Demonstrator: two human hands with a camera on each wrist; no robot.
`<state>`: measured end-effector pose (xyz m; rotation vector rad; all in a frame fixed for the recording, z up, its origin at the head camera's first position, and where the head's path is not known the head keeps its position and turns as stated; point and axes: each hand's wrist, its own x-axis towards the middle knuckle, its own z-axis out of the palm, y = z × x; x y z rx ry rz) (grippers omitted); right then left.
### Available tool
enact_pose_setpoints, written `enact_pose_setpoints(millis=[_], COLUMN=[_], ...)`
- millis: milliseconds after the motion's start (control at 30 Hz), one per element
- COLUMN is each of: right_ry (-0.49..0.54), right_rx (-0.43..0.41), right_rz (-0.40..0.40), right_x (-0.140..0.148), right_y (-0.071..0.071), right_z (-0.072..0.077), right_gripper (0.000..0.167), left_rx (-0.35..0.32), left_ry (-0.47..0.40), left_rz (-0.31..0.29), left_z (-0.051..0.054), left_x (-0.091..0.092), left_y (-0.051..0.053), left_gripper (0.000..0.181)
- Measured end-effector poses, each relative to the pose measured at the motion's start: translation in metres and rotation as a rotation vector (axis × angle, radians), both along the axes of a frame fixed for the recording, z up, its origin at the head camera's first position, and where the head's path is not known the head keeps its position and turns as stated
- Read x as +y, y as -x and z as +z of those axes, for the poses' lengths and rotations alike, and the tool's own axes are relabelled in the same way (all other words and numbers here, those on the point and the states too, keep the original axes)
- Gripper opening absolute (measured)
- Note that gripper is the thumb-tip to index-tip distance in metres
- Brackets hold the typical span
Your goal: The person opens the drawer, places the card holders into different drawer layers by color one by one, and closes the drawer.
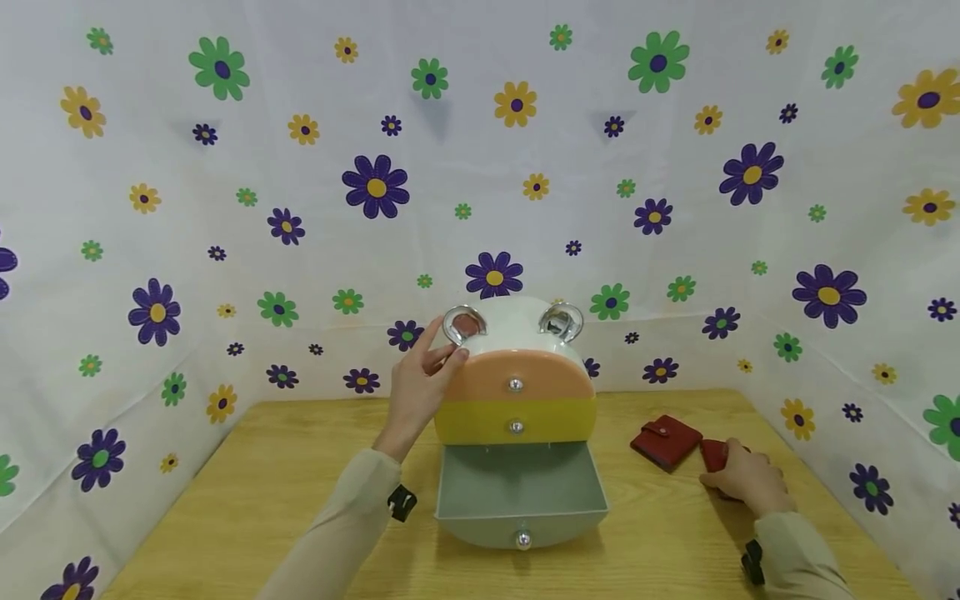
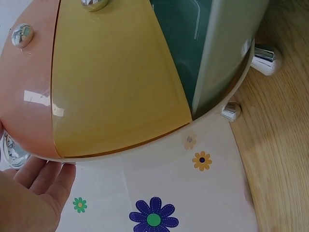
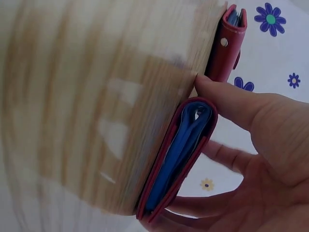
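Note:
A small drawer cabinet [image 1: 517, 367] with a white top and two silver ring ears stands on the table. Its orange and yellow drawers are closed, while the green bottom drawer [image 1: 521, 528] is pulled out and bare inside. My left hand [image 1: 420, 387] holds the cabinet's upper left edge beside an ear, thumb at the front and fingers along the side. To the right, my right hand [image 1: 750, 479] grips a small red wallet [image 3: 203, 108] with a blue inside, thumb on one side and fingers on the other. Another red wallet [image 1: 666, 442] with a snap strap lies just beside it.
The wooden table [image 1: 300, 483] carries the cabinet and wallets. White cloth [image 1: 480, 150] printed with flowers hangs behind and along both sides. A silver knob [image 1: 523, 540] juts from the front of the pulled-out drawer.

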<state>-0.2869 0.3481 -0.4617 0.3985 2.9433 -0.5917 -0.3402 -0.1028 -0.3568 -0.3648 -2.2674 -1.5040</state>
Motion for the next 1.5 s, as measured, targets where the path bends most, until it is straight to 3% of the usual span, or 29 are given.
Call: enact_pose_setpoints(millis=[267, 500, 867, 1000, 1233, 1500], right_ry=[0.033, 0.094, 0.111, 0.133, 0.165, 0.228], right_rx=[0.034, 0.084, 0.289, 0.345, 0.383, 0.398], right_rz=[0.014, -0.045, -0.050, -0.023, 0.069, 0.119], right_x=[0.015, 0.022, 0.015, 0.004, -0.013, -0.035], right_y=[-0.003, -0.008, -0.009, -0.010, -0.015, -0.018], right_z=[0.000, 0.001, 0.007, 0.012, 0.018, 0.029], right_gripper=[0.066, 0.069, 0.073, 0.071, 0.071, 0.067], left_rx=[0.023, 0.022, -0.001, 0.001, 0.004, -0.007], left_ry=[-0.004, -0.004, -0.005, -0.004, -0.011, -0.009], left_rz=[-0.009, -0.004, 0.005, 0.004, 0.001, 0.004], left_z=[0.001, -0.002, 0.000, 0.000, -0.003, 0.000], left_x=[0.000, -0.002, 0.000, -0.001, 0.000, -0.001], left_y=[-0.001, -0.002, -0.004, -0.003, -0.001, -0.002], left_gripper=[0.068, 0.069, 0.068, 0.069, 0.068, 0.070])
